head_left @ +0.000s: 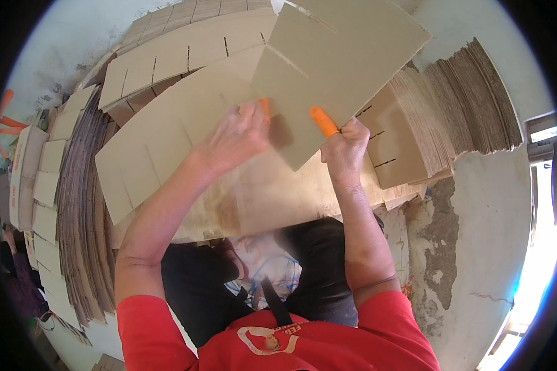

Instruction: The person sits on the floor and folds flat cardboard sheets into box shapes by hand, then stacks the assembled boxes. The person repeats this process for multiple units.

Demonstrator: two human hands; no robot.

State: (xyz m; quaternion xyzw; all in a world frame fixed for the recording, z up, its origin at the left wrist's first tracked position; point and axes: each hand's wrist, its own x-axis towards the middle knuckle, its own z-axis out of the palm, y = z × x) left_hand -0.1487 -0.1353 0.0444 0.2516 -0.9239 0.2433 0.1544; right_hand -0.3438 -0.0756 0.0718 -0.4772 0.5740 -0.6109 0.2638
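My right hand (345, 151) is closed on the lower edge of a slotted cardboard sheet (353, 68), which is raised and tilted. An orange finger cover on the thumb lies against the sheet's face. My left hand (238, 133) is closed beside that sheet's left edge, with an orange cover on one digit. Its curled fingers hide whatever they may hold. Under and beside the left hand lies a broad, blurred cardboard sheet (173, 133) with faint slots.
Below my hands is a wooden board (260, 207) above my lap. Slotted cardboard (195, 52) lies at the far side. Tall cardboard stacks stand at left (83, 210) and right (470, 99). A peeling wall (476, 229) and a bright opening (535, 260) are on the right.
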